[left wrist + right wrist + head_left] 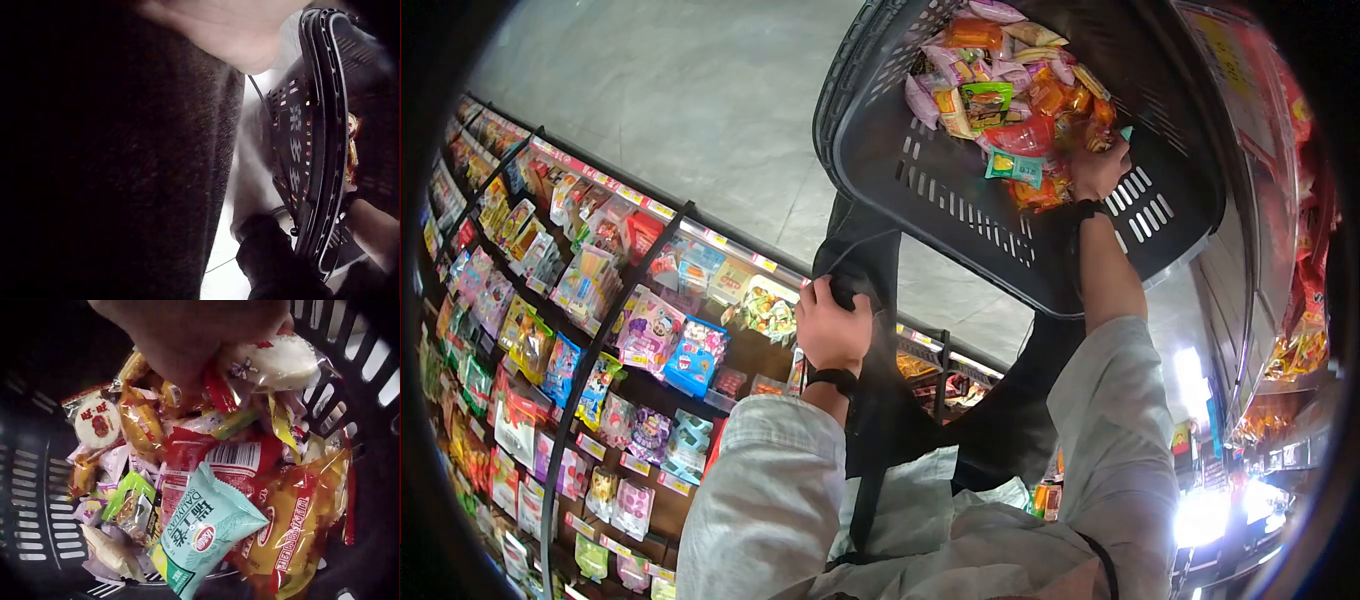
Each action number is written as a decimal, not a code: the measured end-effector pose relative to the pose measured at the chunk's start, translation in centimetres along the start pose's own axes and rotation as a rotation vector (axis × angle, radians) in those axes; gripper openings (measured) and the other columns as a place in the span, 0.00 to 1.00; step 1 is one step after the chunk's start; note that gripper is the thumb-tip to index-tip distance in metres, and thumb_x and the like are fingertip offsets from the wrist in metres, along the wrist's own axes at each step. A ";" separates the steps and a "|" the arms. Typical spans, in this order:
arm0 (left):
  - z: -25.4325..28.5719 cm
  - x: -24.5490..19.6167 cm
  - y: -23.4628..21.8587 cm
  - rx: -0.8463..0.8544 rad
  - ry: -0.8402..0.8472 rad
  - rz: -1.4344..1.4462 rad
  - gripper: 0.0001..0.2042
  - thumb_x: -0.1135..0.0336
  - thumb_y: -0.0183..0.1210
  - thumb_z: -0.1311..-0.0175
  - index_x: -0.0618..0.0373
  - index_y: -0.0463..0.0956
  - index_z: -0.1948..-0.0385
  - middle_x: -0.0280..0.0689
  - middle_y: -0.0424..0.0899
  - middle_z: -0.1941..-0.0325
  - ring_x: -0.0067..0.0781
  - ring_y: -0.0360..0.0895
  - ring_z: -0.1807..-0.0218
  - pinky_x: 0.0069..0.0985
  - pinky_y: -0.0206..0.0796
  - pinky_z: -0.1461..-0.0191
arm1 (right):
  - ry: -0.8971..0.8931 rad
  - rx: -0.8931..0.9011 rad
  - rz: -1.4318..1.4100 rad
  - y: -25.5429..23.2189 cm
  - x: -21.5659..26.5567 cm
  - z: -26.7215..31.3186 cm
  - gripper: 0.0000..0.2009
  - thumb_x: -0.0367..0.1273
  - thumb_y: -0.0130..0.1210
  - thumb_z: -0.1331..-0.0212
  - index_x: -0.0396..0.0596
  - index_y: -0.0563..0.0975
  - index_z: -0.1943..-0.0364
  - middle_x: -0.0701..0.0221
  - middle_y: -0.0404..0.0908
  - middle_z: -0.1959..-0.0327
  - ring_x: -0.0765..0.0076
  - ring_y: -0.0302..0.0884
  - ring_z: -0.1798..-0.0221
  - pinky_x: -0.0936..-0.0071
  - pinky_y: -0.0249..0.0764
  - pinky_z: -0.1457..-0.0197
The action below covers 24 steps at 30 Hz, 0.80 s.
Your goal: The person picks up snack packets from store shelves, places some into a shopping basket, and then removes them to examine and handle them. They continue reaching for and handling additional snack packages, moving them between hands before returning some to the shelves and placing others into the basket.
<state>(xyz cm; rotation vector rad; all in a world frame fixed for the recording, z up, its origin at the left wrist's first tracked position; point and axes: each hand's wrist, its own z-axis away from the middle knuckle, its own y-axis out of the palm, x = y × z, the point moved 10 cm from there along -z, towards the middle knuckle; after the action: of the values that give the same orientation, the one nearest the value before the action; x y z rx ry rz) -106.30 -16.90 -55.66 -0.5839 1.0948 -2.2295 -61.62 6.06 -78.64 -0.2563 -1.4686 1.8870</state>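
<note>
Inside a black basket [960, 215], my right hand [1100, 170] reaches among wrapped snacks [985, 95]. In the right wrist view the hand [194, 337] is curled at a clear packet with a white round cracker [275, 362], its fingertips mostly hidden. Below lie a teal packet [209, 531], a red packet [244, 456] and an orange packet [290, 525]. My left hand [835, 325] rests on the dark-clothed knee, fingers loosely bent; the left wrist view shows only part of this hand [237, 34] against dark cloth [125, 144].
Shelves of bagged sweets [650, 330] run along the left, with price strips on their edges. Grey floor [690, 90] lies between them and the basket. Another display with red packages [1305, 270] stands at the right.
</note>
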 end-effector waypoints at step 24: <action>-1.5 -2.9 -2.8 -0.194 0.046 0.080 0.20 0.56 0.62 0.46 0.54 0.82 0.53 0.46 0.83 0.48 0.57 0.78 0.44 0.47 0.72 0.39 | -0.089 0.498 -0.956 -30.8 11.4 16.4 0.39 0.21 0.70 0.44 0.50 0.60 0.30 0.68 0.77 0.46 0.71 0.80 0.47 0.68 0.81 0.42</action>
<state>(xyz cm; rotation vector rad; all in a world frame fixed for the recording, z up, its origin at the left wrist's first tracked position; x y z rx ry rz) -105.87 -12.77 -54.62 -0.5598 1.3447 -2.0919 -66.19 3.63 -42.30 0.6621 -0.8562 1.3748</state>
